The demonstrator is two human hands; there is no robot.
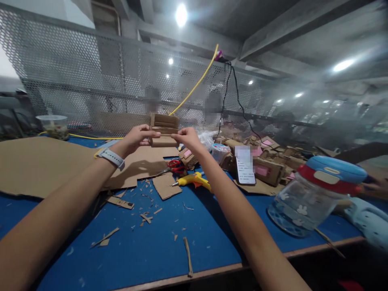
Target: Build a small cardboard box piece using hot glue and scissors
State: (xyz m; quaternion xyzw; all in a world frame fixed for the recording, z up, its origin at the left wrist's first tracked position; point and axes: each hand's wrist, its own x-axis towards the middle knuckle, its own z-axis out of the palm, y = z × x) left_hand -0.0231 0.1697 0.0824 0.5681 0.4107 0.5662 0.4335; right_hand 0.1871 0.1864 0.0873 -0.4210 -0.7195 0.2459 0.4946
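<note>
Both hands hold up a small cardboard piece (165, 140), folded into a seat-like shape with a raised back, above the far part of the table. My left hand (138, 136) grips its left side, fingers closed along the edge. On the other side my right hand (188, 138) pinches the right edge between thumb and fingers. Below the piece lie red-handled scissors (176, 165) and a yellow glue gun (195, 180). The glue gun's nozzle rests over a small cardboard square (166, 186).
Large cardboard sheets (45, 161) cover the left of the blue table (151, 250), with scraps scattered in front. A phone (245, 165) leans against piled cardboard pieces (273, 161). A water bottle (312, 198) stands at right. Behind rises a perforated metal screen (91, 76).
</note>
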